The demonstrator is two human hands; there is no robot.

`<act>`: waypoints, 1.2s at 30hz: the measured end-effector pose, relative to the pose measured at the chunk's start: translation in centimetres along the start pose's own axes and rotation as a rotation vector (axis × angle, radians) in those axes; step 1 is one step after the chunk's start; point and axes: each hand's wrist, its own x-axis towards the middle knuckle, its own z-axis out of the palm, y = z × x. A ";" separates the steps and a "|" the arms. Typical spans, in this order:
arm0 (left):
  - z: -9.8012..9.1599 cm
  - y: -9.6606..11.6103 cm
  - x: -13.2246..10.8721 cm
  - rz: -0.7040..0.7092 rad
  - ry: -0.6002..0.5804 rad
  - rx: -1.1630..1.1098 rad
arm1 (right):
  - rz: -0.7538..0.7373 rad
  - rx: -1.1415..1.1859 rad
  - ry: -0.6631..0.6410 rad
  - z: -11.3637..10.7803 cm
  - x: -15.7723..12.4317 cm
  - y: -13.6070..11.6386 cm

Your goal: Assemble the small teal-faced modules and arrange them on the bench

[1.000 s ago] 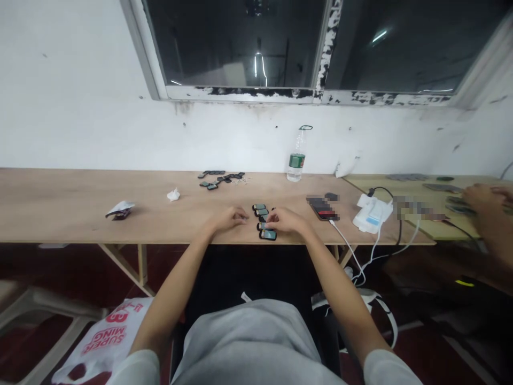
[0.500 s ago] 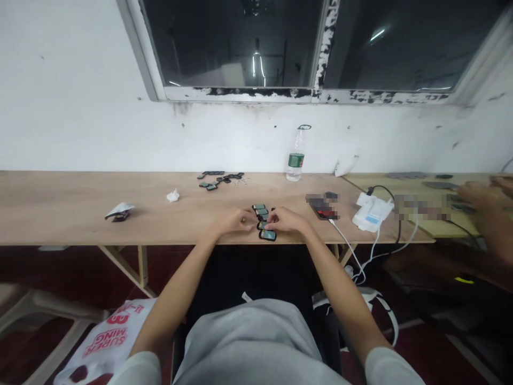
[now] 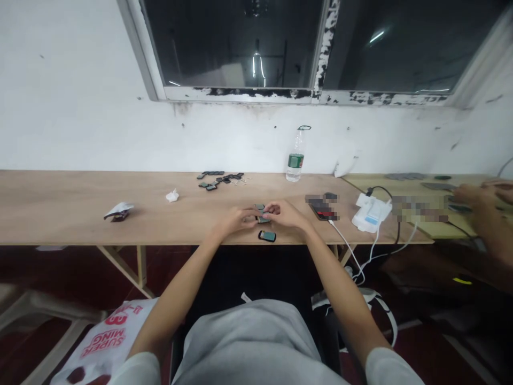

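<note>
White plaster wall [image 3: 80, 107] was seen across the far side, with a dark glazed window [image 3: 236, 48] set above it in a flaking frame. Along the wall a long plywood table [image 3: 60, 208] was placed, and a yellowish board table [image 3: 425, 232] was butted against its far right end; a co-worker's hand [image 3: 475, 197] was seen over that board, among dark flat items too blurred to name. Below the near edge, on the left, a white plastic bag [image 3: 106, 342] was lying on the floor.

On the plywood were stood a water bottle [image 3: 295, 160] and a white charger [image 3: 371, 214] with white cables [image 3: 352, 256] trailing over the near edge; a pixelated object [image 3: 321, 208] was left just to its left. A crumpled tissue [image 3: 172, 195] and a torn wrapper [image 3: 118, 211] lay on the left, and scattered dark screens [image 3: 219, 179] lay towards the far edge.

At the near edge, the left hand [image 3: 238, 219] and right hand [image 3: 282, 215] were brought together, their fingers [image 3: 267, 208] curved inward over a small stack of black-framed screens [image 3: 261, 213] — whether it was firmly gripped could not be told. One further screen [image 3: 267, 236] lay just nearer, untouched.
</note>
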 end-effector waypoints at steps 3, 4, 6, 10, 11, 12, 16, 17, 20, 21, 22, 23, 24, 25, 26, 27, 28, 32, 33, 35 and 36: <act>-0.1 0.0 -0.1 0.027 0.022 0.020 | 0.020 0.059 0.002 0.0 -0.1 -0.2; -0.2 0.1 -0.1 0.032 0.026 0.030 | 0.016 0.068 0.003 0.0 -0.1 -0.3; -0.3 0.1 -0.2 0.040 0.037 0.054 | 0.012 0.074 0.001 -0.1 -0.1 -0.5; -0.5 0.4 -0.4 0.068 0.056 0.039 | 0.048 0.099 -0.009 -0.3 -0.2 -1.0; -0.7 0.5 -0.4 0.070 0.055 0.018 | 0.060 0.109 -0.005 -0.3 -0.3 -1.1; -0.8 0.6 -0.4 0.069 0.057 -0.005 | 0.071 0.121 -0.002 -0.4 -0.3 -1.2; -1.1 0.7 -0.3 0.068 0.045 -0.038 | 0.107 0.190 -0.010 -0.3 -0.1 -0.7; -1.1 0.7 -0.3 0.070 0.036 -0.024 | 0.111 0.206 -0.015 -0.2 0.0 -0.6; -0.8 0.4 -0.3 0.069 0.026 0.019 | 0.110 0.220 -0.022 -0.1 0.1 -0.2; -0.7 0.3 -0.3 0.065 0.037 0.022 | 0.110 0.218 -0.019 -0.1 0.1 -0.2; -0.5 0.2 -0.3 0.061 0.053 0.017 | 0.113 0.217 -0.012 -0.1 0.1 -0.2; -0.5 0.1 -0.2 0.050 0.074 0.007 | 0.120 0.216 -0.005 -0.1 0.1 -0.3; -0.4 0.0 -0.2 0.030 0.100 -0.006 | 0.130 0.211 0.001 -0.1 0.1 -0.3; -0.5 -0.1 -0.2 0.000 0.132 -0.020 | 0.142 0.197 0.004 -0.2 0.0 -0.3; -0.6 -0.2 -0.2 -0.041 0.161 -0.034 | 0.156 0.172 0.006 -0.2 0.0 -0.3; -0.9 -0.4 -0.1 -0.088 0.184 -0.044 | 0.170 0.138 0.002 -0.3 0.0 -0.2; -1.2 -0.6 -0.1 -0.138 0.198 -0.046 | 0.180 0.099 -0.007 -0.3 -0.1 -0.1; -2.7 -2.5 -0.7 -0.312 0.112 -0.065 | 0.169 -0.043 -0.078 -0.3 -0.1 0.6; -3.0 -3.1 -1.0 -0.363 0.070 -0.094 | 0.170 -0.072 -0.087 -0.2 -0.1 0.7; -3.4 -4.5 -1.6 -0.475 -0.024 -0.189 | 0.195 -0.137 -0.085 -0.1 -0.1 0.5; -3.4 -5.1 -1.9 -0.523 -0.061 -0.244 | 0.210 -0.185 -0.073 -0.1 -0.2 0.2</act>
